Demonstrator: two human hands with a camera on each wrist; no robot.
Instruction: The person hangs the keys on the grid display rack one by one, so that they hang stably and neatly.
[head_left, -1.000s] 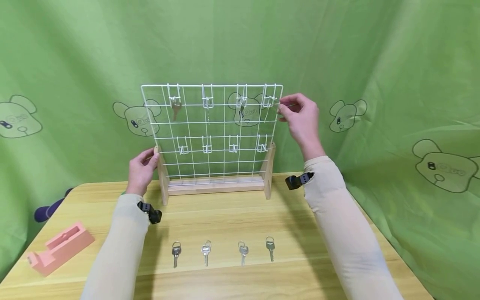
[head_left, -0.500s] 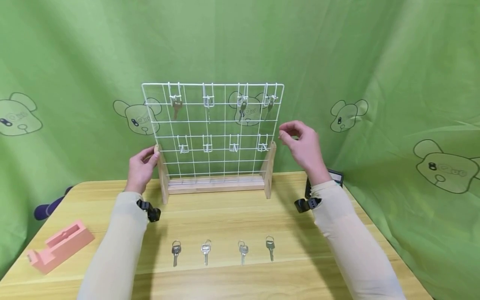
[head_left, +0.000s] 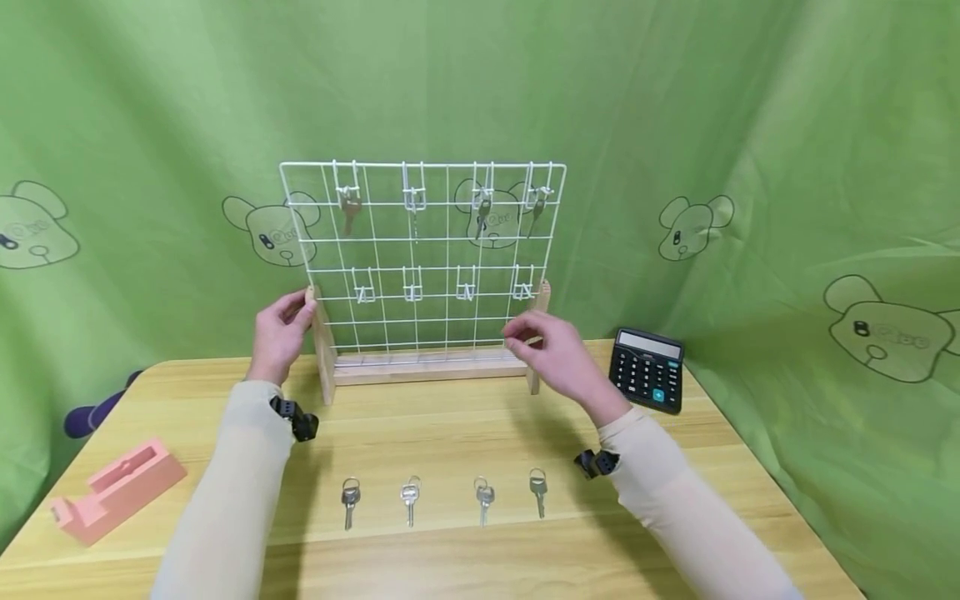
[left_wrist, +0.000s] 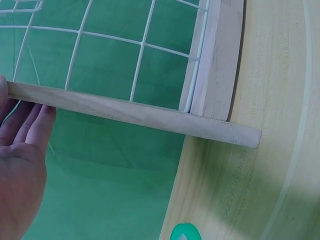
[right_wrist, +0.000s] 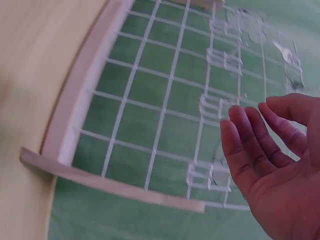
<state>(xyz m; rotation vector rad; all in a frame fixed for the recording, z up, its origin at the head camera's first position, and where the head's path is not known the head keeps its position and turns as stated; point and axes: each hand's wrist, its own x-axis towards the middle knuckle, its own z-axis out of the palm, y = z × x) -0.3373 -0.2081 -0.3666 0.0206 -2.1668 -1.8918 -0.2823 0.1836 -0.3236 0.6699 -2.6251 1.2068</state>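
Observation:
A white wire grid rack [head_left: 447, 239] stands upright in a wooden base [head_left: 427, 372] at the back of the table. Keys [head_left: 350, 210] hang from the hooks of its upper row; the lower-row hooks [head_left: 413, 287] carry none. My left hand [head_left: 279, 337] grips the left wooden post [left_wrist: 125, 111] near its top, thumb on one side and fingers on the other. In front of the rack's right post hovers my right hand [head_left: 551, 354], its fingers loosely bent [right_wrist: 240, 150] and holding nothing. Several keys with rings [head_left: 409, 502] lie in a row on the table nearer me.
A black calculator [head_left: 647, 371] lies at the table's back right. On the left sits a pink tape dispenser [head_left: 120, 492]. Something purple [head_left: 93, 417] shows beyond the left edge. Green curtain [head_left: 480, 83] surrounds the wooden table [head_left: 420, 567].
My right hand has come away from the upper right hook, moving down and then left. The calculator has come into sight behind it. My left hand stays on the post.

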